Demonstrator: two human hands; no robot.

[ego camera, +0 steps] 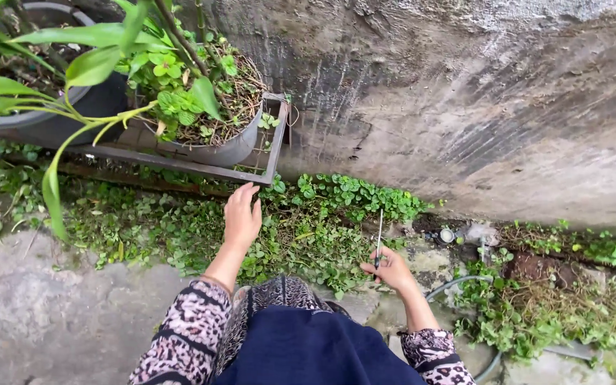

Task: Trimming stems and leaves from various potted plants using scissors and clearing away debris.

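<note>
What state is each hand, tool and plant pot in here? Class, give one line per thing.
Left hand: open, fingers spread, reaching over the ground weeds.
Right hand: closed on a thin metal blade, tip pointing up.
Grey plant pot: upright, overgrown, sitting in a rusty metal frame.
Hose: lying curved on the ground.

1 head-worn view, looking steeply down and forward from above the crouched person's lap, close over the weedy ground (pixel 308 235), facing the concrete wall (pixel 465 93); potted plants (pixel 201 107) upper left.
</note>
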